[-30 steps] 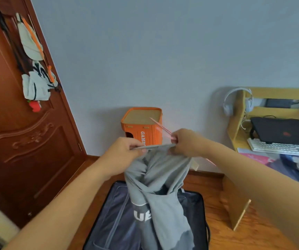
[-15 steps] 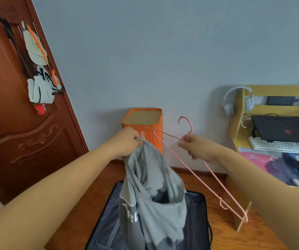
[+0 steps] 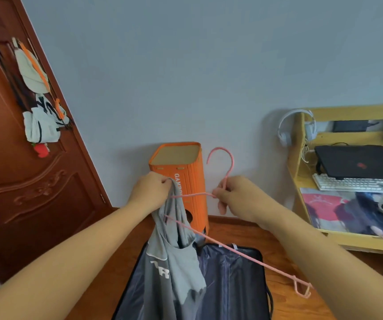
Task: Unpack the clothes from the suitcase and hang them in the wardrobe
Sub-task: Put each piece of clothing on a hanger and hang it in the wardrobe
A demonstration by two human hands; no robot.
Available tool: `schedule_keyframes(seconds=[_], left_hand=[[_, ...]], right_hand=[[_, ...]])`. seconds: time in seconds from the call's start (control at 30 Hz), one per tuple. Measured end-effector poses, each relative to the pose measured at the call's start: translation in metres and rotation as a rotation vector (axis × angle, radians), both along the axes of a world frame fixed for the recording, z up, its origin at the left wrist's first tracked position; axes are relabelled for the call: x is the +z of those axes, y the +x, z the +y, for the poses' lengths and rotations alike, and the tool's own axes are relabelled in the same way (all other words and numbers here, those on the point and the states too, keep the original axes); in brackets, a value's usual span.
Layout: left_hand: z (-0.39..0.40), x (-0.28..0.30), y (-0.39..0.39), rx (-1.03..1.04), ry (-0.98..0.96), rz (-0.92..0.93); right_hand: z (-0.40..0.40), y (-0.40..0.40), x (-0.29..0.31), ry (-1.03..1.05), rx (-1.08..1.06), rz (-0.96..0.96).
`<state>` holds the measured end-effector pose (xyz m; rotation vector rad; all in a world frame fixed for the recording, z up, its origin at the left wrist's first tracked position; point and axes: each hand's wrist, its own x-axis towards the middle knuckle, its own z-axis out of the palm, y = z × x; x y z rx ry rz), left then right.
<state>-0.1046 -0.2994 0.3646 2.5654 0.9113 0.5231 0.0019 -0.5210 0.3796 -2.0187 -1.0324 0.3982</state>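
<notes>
grey garment (image 3: 174, 257) hangs bunched from the left hand (image 3: 150, 192), fingers curled round its top edge, above the open suitcase (image 3: 232, 285) on the floor. head view: half a second ago the pink hanger (image 3: 222, 244) was held clear to the right; now its left arm is threaded into the fabric near the left hand, right hand (image 3: 232, 197) pinching the neck below the hook. so hanging is under way, one shoulder going in. room: orange box (image 3: 179, 172) just behind the hands, desk (image 3: 347, 241) edge near the hanger's low right tip, door (image 3: 24, 181) left. wardrobe not in view.
</notes>
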Motion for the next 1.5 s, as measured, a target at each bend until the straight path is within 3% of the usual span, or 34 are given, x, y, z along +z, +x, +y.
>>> schedule_keyframes(seconds=[0.13,0.23,0.33,0.4,0.5,0.63,0.7,0.8,0.87,0.93,1.07,1.13,1.27,1.33,1.4,1.5], left_hand=[[-0.035,0.017,-0.01,-0.109,0.055,-0.114],[-0.048,0.03,-0.032,-0.15,0.108,-0.133],[-0.056,0.049,-0.048,-0.162,0.323,-0.153],[-0.055,0.057,-0.047,-0.153,0.532,-0.133],[-0.044,0.063,-0.039,-0.312,0.632,-0.2],[-0.036,0.084,-0.03,-0.503,0.642,-0.055],[-0.037,0.093,-0.024,-0.467,0.724,-0.035],[-0.028,0.102,-0.009,-0.347,0.678,0.021],[-0.019,0.105,-0.005,-0.295,0.582,-0.052],[-0.007,0.106,-0.007,-0.264,0.503,-0.142],[0.013,0.107,-0.021,-0.262,0.428,-0.236],[0.023,0.105,-0.035,-0.305,0.435,-0.214],[0.064,0.086,-0.093,-0.338,0.549,0.011],[0.083,0.069,-0.121,-0.332,0.687,0.107],[0.088,0.053,-0.134,-0.342,0.805,0.111],[0.079,0.038,-0.135,-0.271,0.759,-0.009]], right_hand=[[0.039,-0.011,-0.015,-0.036,0.024,-0.046],[0.043,-0.006,-0.005,0.249,-0.054,-0.085],[0.047,-0.004,0.0,0.277,0.073,0.031],[0.049,-0.011,-0.003,0.279,0.115,0.009],[0.041,-0.015,0.017,0.478,0.087,0.024],[0.028,-0.01,0.04,0.572,0.122,0.129],[0.033,0.0,0.041,0.562,0.038,0.028],[0.035,0.005,0.032,0.664,-0.386,-0.404],[0.028,-0.014,0.003,0.784,-0.404,-0.524],[0.021,-0.041,-0.05,0.687,-0.213,-0.564],[0.02,-0.04,-0.149,-0.114,0.092,-0.359],[0.015,-0.012,-0.168,-0.258,0.192,-0.47],[-0.017,0.046,-0.148,0.009,0.265,-0.636],[-0.031,0.066,-0.117,0.02,0.262,-0.741],[-0.03,0.072,-0.086,0.093,0.253,-0.848],[-0.003,0.053,-0.048,0.392,0.233,-0.854]])
